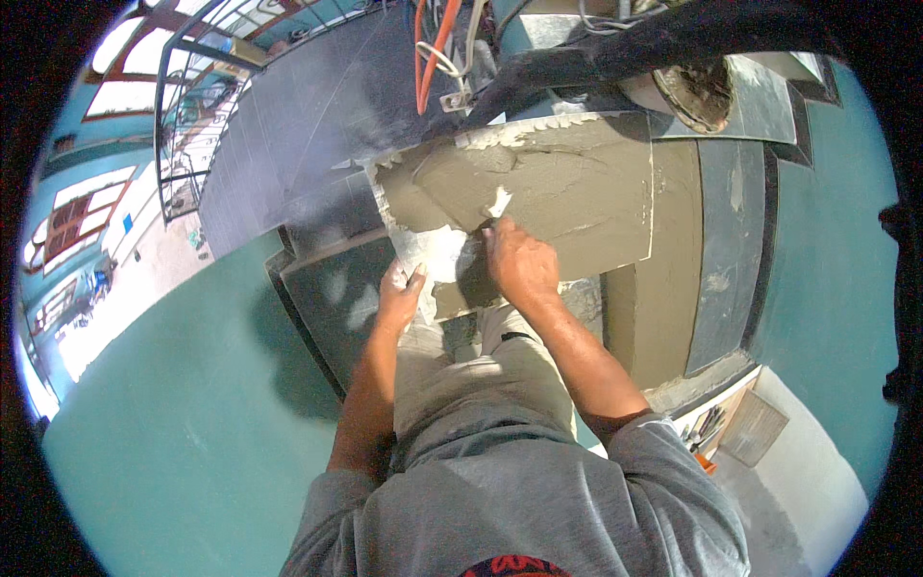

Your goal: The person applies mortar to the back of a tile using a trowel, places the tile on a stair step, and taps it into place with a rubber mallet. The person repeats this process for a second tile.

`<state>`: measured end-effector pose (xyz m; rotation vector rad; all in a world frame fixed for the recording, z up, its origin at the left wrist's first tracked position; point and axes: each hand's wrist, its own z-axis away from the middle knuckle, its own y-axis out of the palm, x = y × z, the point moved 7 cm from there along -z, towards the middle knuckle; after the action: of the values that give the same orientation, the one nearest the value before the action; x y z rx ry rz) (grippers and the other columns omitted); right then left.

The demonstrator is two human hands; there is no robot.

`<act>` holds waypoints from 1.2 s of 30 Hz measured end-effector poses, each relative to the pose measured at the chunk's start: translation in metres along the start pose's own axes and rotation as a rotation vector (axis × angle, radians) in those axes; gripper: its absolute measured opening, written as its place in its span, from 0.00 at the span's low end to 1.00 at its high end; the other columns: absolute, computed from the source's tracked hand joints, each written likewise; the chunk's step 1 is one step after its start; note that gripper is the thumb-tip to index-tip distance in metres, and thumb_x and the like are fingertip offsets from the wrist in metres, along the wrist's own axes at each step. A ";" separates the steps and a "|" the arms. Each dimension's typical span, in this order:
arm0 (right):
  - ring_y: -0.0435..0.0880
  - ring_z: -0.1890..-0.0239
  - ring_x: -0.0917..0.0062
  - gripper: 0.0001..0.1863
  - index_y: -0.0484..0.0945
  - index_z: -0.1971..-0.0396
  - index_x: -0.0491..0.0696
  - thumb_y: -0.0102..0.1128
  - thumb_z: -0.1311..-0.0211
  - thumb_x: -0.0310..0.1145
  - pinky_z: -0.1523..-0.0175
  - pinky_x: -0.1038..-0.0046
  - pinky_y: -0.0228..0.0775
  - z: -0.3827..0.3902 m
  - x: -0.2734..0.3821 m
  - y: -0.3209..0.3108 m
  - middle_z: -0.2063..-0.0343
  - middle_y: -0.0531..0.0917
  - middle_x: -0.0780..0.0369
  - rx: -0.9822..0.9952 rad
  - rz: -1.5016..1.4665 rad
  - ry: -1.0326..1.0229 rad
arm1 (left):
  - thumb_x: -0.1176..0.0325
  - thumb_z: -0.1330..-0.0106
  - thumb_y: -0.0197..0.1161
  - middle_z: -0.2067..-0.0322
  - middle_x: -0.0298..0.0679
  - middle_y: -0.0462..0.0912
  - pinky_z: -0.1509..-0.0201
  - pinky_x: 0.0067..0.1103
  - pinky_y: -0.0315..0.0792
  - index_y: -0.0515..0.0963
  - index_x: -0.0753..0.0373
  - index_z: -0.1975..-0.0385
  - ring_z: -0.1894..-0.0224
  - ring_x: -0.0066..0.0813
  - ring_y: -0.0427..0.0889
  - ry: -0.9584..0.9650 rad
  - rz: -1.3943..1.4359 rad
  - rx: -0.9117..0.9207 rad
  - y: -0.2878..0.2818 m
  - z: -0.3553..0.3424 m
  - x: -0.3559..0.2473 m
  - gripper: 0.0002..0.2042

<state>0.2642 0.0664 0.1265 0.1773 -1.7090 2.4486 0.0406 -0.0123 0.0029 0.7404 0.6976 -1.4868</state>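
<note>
In front of my legs lies a large, thin tile (596,207), its upper face spread with wet grey-brown mortar. A bare whitish patch (437,252) shows at its near left corner. My left hand (398,298) grips that corner, thumb on top and fingers partly hidden by the edge. My right hand (522,264) is closed around a small trowel over the mortar, close to the bare patch. A pale, mortar-caked end of the trowel (500,202) sticks out beyond the fist; the rest is shadowed or covered by the hand.
Dark stair slabs (726,250) and a mortar-covered strip (681,250) lie right of the tile. A mortar-crusted bucket (700,94), a thick black pipe-like thing (615,58) and orange cable (437,53) are at the far side. Hand tools (710,428) sit lower right; a metal railing (165,135) stands left.
</note>
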 end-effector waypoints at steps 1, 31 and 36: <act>0.89 0.72 0.55 0.14 0.76 0.61 0.47 0.54 0.25 0.43 0.68 0.54 0.80 -0.002 -0.012 0.000 0.73 0.87 0.52 -0.015 0.015 0.065 | 0.70 0.25 0.63 0.48 0.37 0.85 0.40 0.24 0.73 0.75 0.69 0.39 0.48 0.24 0.81 0.023 -0.044 -0.004 -0.001 0.001 -0.002 0.18; 0.84 0.55 0.41 0.25 0.80 0.50 0.45 0.44 0.22 0.51 0.49 0.45 0.74 -0.008 -0.256 -0.031 0.58 0.85 0.41 -0.102 -0.247 0.391 | 0.67 0.23 0.59 0.50 0.37 0.83 0.43 0.26 0.72 0.75 0.69 0.42 0.49 0.24 0.79 -0.007 0.065 0.095 0.003 -0.001 0.003 0.16; 0.84 0.51 0.43 0.25 0.80 0.48 0.45 0.43 0.22 0.51 0.46 0.45 0.75 0.001 -0.302 -0.021 0.54 0.85 0.43 -0.118 -0.233 0.626 | 0.67 0.22 0.59 0.52 0.35 0.83 0.44 0.24 0.72 0.76 0.68 0.43 0.50 0.23 0.79 -0.109 -0.017 0.018 0.000 0.008 -0.008 0.15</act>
<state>0.5650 0.0561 0.0908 -0.3484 -1.4419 1.9408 0.0401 -0.0140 0.0140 0.6635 0.6103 -1.5388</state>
